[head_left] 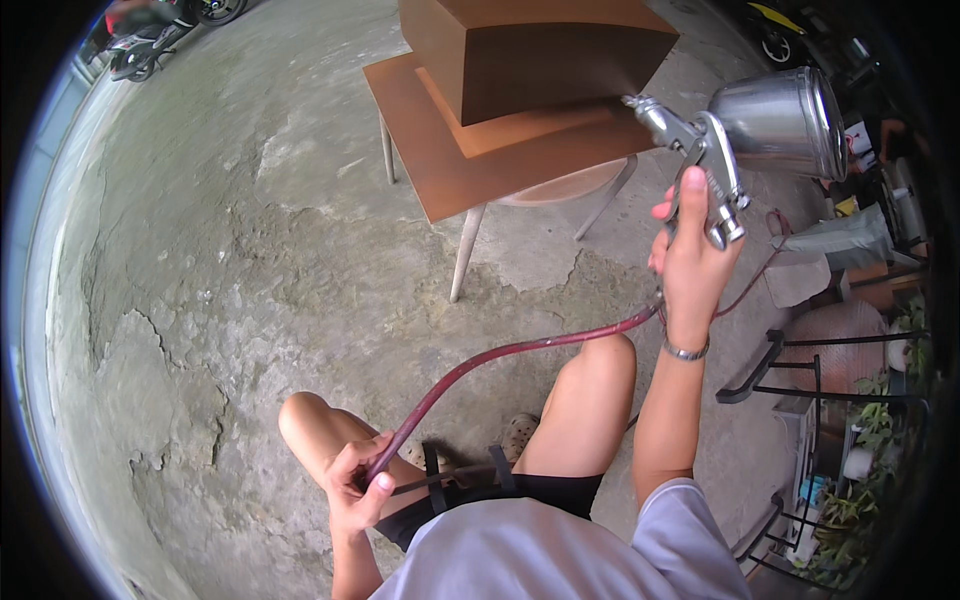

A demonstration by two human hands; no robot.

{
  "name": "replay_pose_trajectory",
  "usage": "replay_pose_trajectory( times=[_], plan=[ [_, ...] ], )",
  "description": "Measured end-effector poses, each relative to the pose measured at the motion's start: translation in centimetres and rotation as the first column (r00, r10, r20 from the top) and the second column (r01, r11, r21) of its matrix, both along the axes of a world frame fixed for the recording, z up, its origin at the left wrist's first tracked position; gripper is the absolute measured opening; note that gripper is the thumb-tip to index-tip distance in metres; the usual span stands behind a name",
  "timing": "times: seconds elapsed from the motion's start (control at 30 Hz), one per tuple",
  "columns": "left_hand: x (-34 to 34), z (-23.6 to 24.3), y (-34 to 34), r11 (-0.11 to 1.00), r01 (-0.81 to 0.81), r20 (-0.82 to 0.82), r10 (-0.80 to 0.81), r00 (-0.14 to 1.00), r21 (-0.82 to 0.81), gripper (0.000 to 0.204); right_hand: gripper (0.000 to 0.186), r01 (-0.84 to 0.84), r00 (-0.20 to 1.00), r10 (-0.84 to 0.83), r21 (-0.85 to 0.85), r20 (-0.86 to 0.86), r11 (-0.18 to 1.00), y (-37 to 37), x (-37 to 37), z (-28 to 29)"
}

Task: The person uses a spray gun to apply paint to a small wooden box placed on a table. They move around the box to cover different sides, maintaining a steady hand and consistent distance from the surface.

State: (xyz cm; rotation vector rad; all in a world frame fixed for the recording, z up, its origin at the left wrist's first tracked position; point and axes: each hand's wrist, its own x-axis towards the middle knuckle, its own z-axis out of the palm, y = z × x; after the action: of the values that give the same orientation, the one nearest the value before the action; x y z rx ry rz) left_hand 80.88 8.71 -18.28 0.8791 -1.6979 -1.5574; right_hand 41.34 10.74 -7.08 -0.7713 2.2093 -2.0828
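My right hand (697, 260) is wrapped round the handle of a silver spray gun (690, 140), raised at the right. A metal paint cup (775, 125) is fixed to the gun. Its nozzle points left at the lower side of a brown box (560, 75), and a faint dark haze shows between them. The box rests on a brown board (415, 135), which lies on a stool (466, 250) with pale legs. Near my left knee, my left hand (362, 482) grips a dark red air hose (490, 355). That hose runs up to the base of the gun's handle.
Cracked concrete floor (200, 270) surrounds the stool. At the right stand a black metal rack (820, 390), leafy plants (860, 500) and a mesh-wrapped round container (835, 340). More hose (745, 290) trails behind my right wrist. Motorbikes (145, 45) are parked at the far left and far right.
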Motion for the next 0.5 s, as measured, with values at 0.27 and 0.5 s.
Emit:
replay_pose_trajectory(
  times=[0.27,0.5],
  plan=[
    [-6.9,2.3,-0.4,0.965,0.216,0.037,-0.212,0.976,-0.15,0.04,0.041,0.261,0.951,-0.275,-0.11,-0.142,0.959,0.5,-9.8,1.4],
    [-5.2,1.3,-1.0,0.992,0.123,-0.018,-0.123,0.992,-0.027,0.041,0.04,0.157,0.985,-0.16,-0.046,-0.059,0.987,1.5,-6.6,2.5]
  ],
)
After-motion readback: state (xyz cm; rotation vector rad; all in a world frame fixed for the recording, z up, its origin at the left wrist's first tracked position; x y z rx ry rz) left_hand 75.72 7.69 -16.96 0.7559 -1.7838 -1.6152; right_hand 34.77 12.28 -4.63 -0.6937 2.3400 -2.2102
